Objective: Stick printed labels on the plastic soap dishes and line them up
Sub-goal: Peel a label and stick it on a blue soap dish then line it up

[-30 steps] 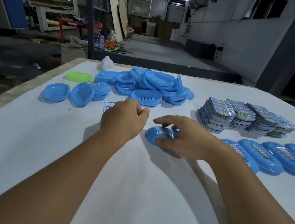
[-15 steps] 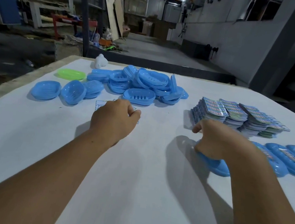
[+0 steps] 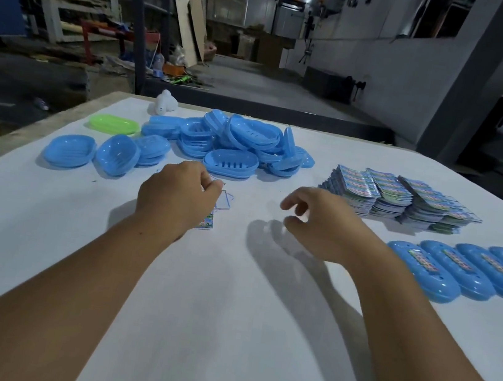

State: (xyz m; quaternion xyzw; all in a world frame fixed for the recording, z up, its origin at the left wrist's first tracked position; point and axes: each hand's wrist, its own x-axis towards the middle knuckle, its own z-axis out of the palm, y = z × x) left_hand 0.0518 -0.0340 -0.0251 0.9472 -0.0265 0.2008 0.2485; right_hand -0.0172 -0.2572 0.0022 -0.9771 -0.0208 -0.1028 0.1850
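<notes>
Soap dishes (image 3: 233, 146) heap on white table (image 3: 224, 331) (dim workshop behind).

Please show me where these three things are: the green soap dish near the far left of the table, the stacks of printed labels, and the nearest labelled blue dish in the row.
green soap dish (image 3: 114, 124), head view, middle of its top
stacks of printed labels (image 3: 401, 199), head view, top of middle stack
nearest labelled blue dish (image 3: 422, 271), head view, its label strip

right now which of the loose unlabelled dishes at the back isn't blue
The green dish, lying flat at the far left just behind the two single blue dishes. Every other unlabelled dish, including the pile, is blue.
</notes>
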